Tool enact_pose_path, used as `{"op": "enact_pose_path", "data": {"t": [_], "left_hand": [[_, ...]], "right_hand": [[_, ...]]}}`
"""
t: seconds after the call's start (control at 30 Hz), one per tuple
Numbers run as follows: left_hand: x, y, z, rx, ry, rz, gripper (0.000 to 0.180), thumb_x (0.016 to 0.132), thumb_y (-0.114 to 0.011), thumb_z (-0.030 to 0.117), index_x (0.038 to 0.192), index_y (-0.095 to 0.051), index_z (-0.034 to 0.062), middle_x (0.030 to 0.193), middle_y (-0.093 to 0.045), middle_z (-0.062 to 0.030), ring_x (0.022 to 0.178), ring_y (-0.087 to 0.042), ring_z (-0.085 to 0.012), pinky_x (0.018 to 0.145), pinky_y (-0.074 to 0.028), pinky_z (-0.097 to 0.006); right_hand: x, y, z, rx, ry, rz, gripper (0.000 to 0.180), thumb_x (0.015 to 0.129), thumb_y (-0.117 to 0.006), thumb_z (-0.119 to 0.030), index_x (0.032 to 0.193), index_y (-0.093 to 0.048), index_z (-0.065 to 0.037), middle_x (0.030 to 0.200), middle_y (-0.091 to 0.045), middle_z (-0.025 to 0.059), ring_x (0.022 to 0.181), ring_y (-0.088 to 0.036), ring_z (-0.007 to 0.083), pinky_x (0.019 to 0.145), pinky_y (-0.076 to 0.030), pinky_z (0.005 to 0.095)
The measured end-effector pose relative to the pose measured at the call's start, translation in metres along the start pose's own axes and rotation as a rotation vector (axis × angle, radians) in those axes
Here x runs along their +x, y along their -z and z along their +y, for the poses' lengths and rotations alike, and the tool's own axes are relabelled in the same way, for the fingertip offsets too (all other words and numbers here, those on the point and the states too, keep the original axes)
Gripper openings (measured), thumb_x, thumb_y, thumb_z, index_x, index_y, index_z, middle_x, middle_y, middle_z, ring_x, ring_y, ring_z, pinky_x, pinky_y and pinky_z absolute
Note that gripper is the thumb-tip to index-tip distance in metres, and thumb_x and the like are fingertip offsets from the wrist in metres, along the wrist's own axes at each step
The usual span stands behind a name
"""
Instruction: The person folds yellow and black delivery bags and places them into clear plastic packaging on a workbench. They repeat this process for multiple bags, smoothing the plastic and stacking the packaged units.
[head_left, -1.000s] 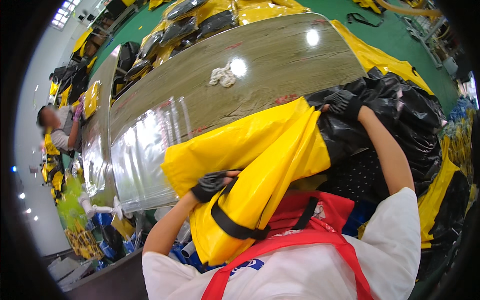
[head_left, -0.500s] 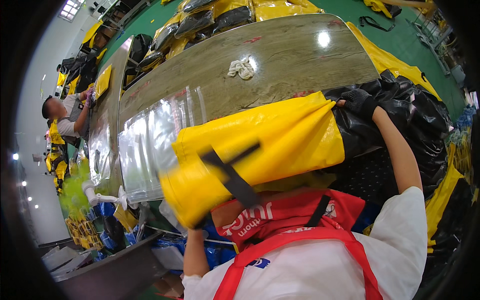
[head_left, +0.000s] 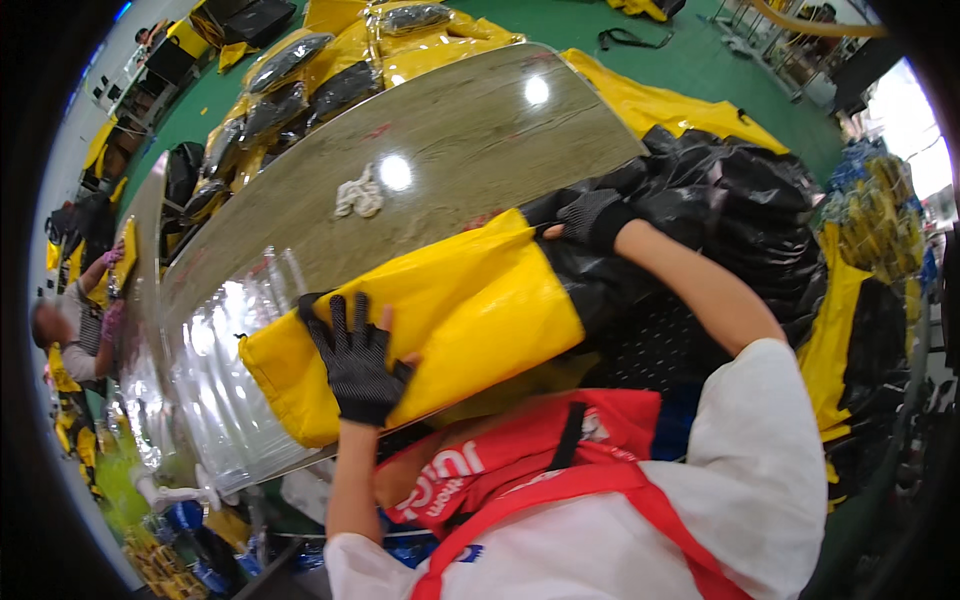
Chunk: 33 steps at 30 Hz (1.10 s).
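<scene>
A: What does the left hand (head_left: 355, 365) do?

B: It wears a black knitted glove and lies flat on the yellow bag (head_left: 430, 320), near the bag's left end. The fingers are spread wide and press on the fabric; they do not close around anything.

A: And the right hand (head_left: 590, 218)?

B: It is also in a black glove. It sits at the upper right corner of the yellow bag, just where the yellow fabric meets the black plastic (head_left: 740, 210). The fingers look curled at the bag's edge, but I cannot tell if they really pinch it or only rest on it.

A: Where is the bag?

B: It lies across the near edge of the long grey table (head_left: 470, 130), tilted, with the left end lower. Its right end goes into the pile of black plastic, or is covered by it; I cannot tell which.

A: What else is on the table?

B: A small white crumpled cloth (head_left: 358, 195) lies well apart from the bag, toward the middle. A clear plastic sheet (head_left: 215, 390) covers the left part of the table, just beside the bag's left end.

A: Other people?

B: One person (head_left: 80, 335) stands at the far left, beside the table's end, among more yellow bags.
</scene>
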<state>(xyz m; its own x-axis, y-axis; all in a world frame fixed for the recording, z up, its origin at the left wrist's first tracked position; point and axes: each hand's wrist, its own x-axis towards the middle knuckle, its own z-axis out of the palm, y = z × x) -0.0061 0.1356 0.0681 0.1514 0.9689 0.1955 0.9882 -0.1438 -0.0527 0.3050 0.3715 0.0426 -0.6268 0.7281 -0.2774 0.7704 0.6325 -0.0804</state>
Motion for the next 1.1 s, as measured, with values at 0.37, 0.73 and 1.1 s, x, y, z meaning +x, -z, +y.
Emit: {"op": "enact_pose_path", "data": {"t": [0.37, 0.73, 1.1], "left_hand": [[0.025, -0.003, 0.009, 0.163, 0.176, -0.47, 0.064, 0.075, -0.058, 0.05, 0.125, -0.047, 0.0103, 0.129, -0.042, -0.0246, 0.124, -0.034, -0.0393, 0.105, -0.017, -0.054], [0.161, -0.074, 0.182, -0.394, -0.096, 0.093, 0.074, 0.075, -0.052, 0.057, 0.132, -0.04, 0.0109, 0.135, -0.035, -0.0215, 0.13, -0.026, -0.0356, 0.104, -0.005, -0.06], [0.121, -0.193, 0.091, -1.895, 0.217, -0.094, 0.061, 0.087, -0.046, 0.039, 0.137, -0.032, 0.0079, 0.14, -0.032, -0.0118, 0.127, -0.032, -0.0264, 0.108, -0.019, -0.037]], "right_hand": [[-0.079, 0.002, 0.093, 0.052, -0.2, 0.214, 0.048, 0.073, -0.058, -0.054, 0.092, -0.062, -0.01, 0.095, -0.062, 0.0117, 0.094, -0.056, 0.029, 0.084, -0.039, 0.0407], [-0.128, -0.053, 0.082, 1.473, -0.691, 1.06, 0.035, 0.074, -0.072, -0.027, 0.096, -0.061, -0.002, 0.092, -0.06, 0.0058, 0.092, -0.054, 0.0206, 0.082, -0.041, 0.0338], [-0.103, 0.014, -0.123, 0.037, 0.341, 0.647, 0.052, 0.074, -0.054, -0.013, 0.125, -0.05, -0.019, 0.1, -0.057, 0.0147, 0.082, -0.057, 0.0299, 0.07, -0.046, 0.0386]]}}
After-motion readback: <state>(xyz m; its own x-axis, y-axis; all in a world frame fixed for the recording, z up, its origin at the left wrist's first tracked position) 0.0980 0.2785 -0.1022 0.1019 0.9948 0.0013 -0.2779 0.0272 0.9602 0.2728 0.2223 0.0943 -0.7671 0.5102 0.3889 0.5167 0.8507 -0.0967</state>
